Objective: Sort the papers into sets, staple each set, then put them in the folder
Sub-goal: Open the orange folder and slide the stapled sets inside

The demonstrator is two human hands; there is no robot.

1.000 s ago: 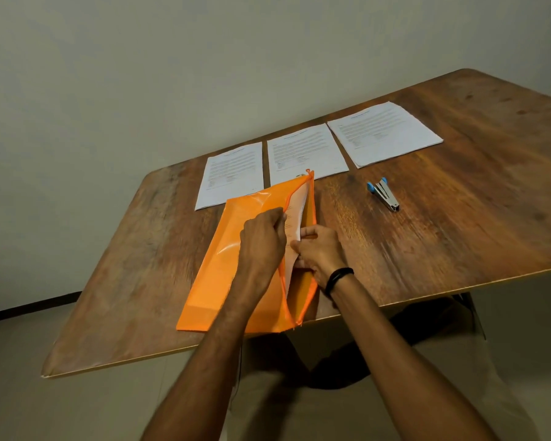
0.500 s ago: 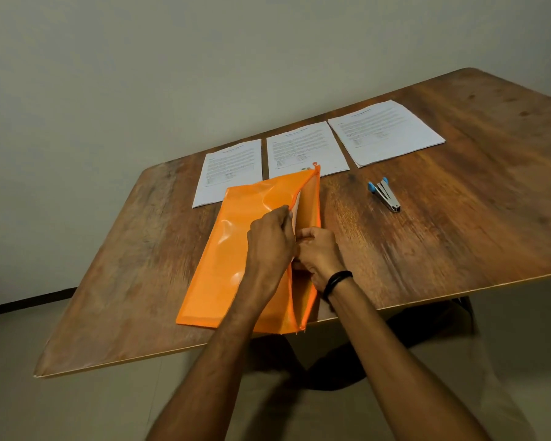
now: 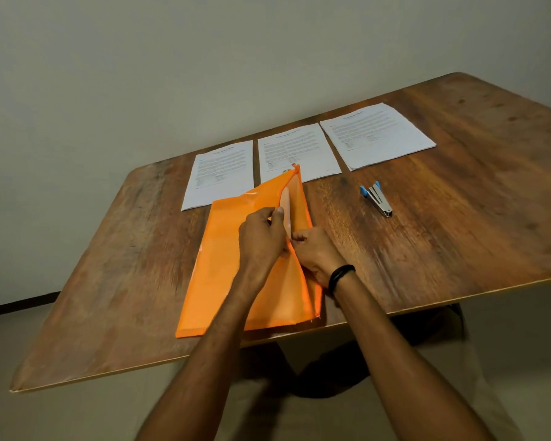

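I see three paper sets [image 3: 218,173] in a row along the far tabletop [image 3: 458,237]. Nearer me, the orange folder [image 3: 223,275] overlaps two of them. My left hand [image 3: 260,240] has its fingers pinching the folder's top flap, and my right hand [image 3: 318,256] pinches the opening's other edge. The stapler [image 3: 377,200] lies apart, to the right.

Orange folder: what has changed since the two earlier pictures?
The mouth of the folder has narrowed: the upper sheet, gripped by the left hand, came down toward the edge pinched by the right hand. Both hands kept their grip; papers and stapler stayed put.
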